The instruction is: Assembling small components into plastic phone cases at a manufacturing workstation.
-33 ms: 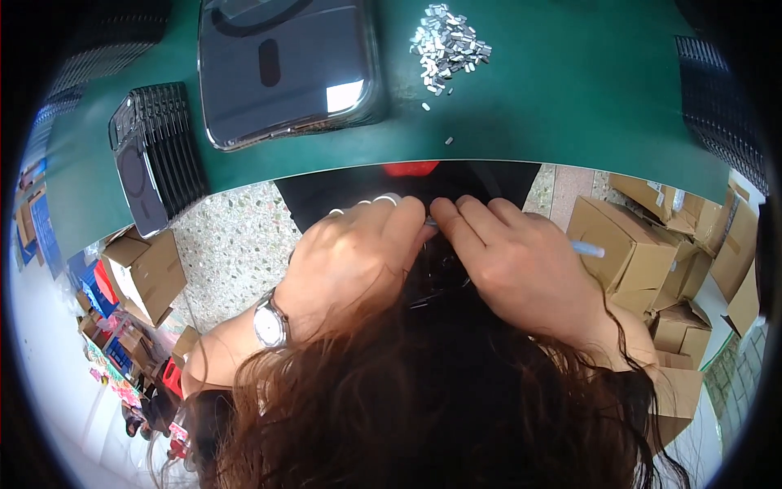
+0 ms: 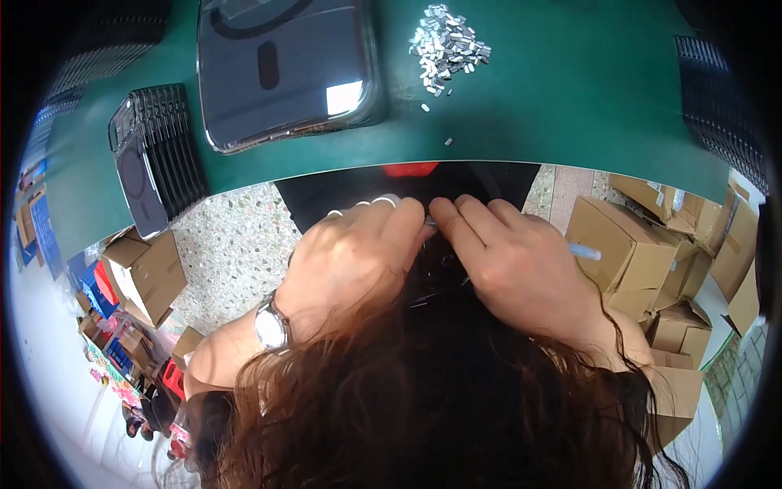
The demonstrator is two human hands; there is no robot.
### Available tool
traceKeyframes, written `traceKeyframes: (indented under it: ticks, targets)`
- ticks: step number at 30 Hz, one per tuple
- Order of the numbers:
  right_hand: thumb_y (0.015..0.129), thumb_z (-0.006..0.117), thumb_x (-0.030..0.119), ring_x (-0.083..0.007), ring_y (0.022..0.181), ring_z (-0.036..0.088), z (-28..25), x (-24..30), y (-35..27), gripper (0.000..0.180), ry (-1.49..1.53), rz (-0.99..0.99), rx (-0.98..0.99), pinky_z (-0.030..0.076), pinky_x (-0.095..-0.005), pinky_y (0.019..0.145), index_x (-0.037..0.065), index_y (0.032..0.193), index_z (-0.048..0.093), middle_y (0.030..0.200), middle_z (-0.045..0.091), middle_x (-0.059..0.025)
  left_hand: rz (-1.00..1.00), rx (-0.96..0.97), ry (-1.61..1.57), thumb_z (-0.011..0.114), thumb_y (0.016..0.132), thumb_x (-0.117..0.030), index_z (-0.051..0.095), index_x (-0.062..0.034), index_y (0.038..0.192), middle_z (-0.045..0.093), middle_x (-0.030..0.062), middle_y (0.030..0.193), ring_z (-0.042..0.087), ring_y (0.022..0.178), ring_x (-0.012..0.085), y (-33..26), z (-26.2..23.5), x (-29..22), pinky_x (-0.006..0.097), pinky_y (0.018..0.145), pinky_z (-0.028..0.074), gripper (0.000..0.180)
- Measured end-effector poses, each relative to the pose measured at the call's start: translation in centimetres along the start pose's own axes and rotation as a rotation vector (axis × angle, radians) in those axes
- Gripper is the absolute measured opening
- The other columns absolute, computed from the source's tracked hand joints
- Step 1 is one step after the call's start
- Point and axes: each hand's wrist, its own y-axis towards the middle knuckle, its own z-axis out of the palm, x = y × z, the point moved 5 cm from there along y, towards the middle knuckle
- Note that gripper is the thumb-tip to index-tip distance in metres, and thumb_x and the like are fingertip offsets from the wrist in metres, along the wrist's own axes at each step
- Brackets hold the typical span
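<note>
My left hand (image 2: 354,257), with a watch on its wrist, and my right hand (image 2: 513,265) are pressed together just below the green table's edge (image 2: 570,159). Their fingertips meet on a small silvery piece (image 2: 429,220). Under the fingers lies a glossy black case (image 2: 440,273), mostly hidden, and both hands close on it. My own brown hair (image 2: 423,399) covers the lower part of the view. On the table lie a heap of small metal pieces (image 2: 448,42), a large dark case (image 2: 285,69) and a stack of black cases (image 2: 155,155).
Another row of black cases (image 2: 721,106) runs along the table's right end. Cardboard boxes stand on the speckled floor at the right (image 2: 619,244) and at the left (image 2: 147,273). Coloured items lie at the far lower left.
</note>
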Motion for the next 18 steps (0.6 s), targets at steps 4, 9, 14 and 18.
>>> traceKeyframes:
  ticks: [4,9,14,18]
  targets:
    - [0.079,0.072,0.006,-0.023,0.084,0.067,0.9,-0.5,-0.1,0.048,0.13,0.036,-0.042,0.056,-0.0341,0.068,-0.003,0.126,0.067,0.109,0.069,-0.0114,0.03,0.001,0.017,0.078,0.091,-0.005,0.066,-0.005,0.101,0.066,0.0133,0.083,0.068,0.076,0.0363,-0.2,-1.4,0.0,0.045,0.063,0.055,0.016]
    - [0.079,0.07,0.006,-0.0182,0.075,0.06,0.0,-1.4,0.2,0.042,0.155,-0.148,-0.36,0.049,-0.03,0.057,-0.003,0.12,0.071,0.103,0.067,-0.0087,0.005,0.234,-0.434,0.073,0.098,-0.012,0.065,-0.0053,0.136,0.075,0.0136,0.113,0.073,0.092,0.0256,-0.5,-5.2,1.7,0.038,0.08,0.058,0.039]
    - [0.08,0.076,0.004,-0.0171,0.067,0.058,-1.3,-0.9,1.0,0.043,0.12,-0.264,-0.592,0.045,-0.0301,0.057,-0.001,0.123,0.072,0.11,0.07,-0.0113,-0.335,0.534,-0.851,0.063,0.107,-0.034,0.042,0.0003,0.157,0.055,0.0129,0.152,0.054,0.134,0.0183,-2.8,-4.2,4.0,0.034,0.108,0.046,0.064]
    - [0.081,0.074,0.003,-0.0166,0.068,0.059,-0.9,-0.6,2.1,0.042,0.151,-0.309,-0.565,0.046,-0.0296,0.057,-0.001,0.123,0.072,0.112,0.07,-0.0111,-0.382,0.526,-0.965,0.055,0.109,-0.039,0.037,0.0014,0.16,0.054,0.0148,0.151,0.05,0.137,0.0215,-4.4,-3.3,4.8,0.035,0.116,0.038,0.068]
